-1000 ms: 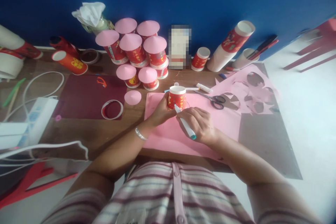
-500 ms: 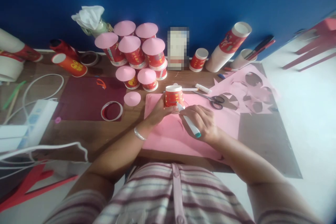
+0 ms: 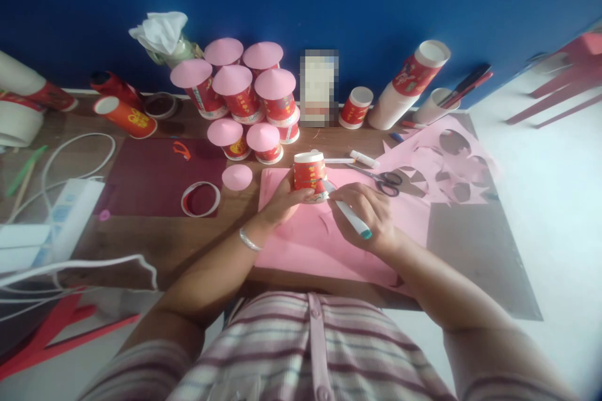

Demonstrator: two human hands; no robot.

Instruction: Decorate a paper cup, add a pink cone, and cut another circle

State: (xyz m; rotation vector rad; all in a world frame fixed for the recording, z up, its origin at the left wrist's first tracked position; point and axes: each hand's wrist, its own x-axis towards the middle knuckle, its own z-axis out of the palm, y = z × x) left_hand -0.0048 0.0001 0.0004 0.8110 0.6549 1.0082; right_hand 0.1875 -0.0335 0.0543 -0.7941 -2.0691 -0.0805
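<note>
A red paper cup (image 3: 309, 170) with a white rim and yellow print is gripped from its left side by my left hand (image 3: 285, 198), thumb across its lower front. My right hand (image 3: 364, 212) holds a white marker (image 3: 348, 216) with a green end, its tip at the cup's right side. A dark line runs across the cup's front. Under both hands lies a sheet of pink paper (image 3: 301, 250). Scissors (image 3: 388, 183) with dark handles rest on the sheet's upper right, near a white marker cap (image 3: 364, 158).
Several red cups with pink cone tops (image 3: 232, 81) stand at the back left. A loose pink cone (image 3: 237, 177) and a tape roll (image 3: 200, 199) lie left. Cut pink scraps (image 3: 423, 156) and stacked cups (image 3: 409, 84) are right. White cables (image 3: 79, 263) cross the left edge.
The cup has shifted slightly left in my left hand, and a dark line now shows across its front. My right hand and the marker have moved a little to the right.
</note>
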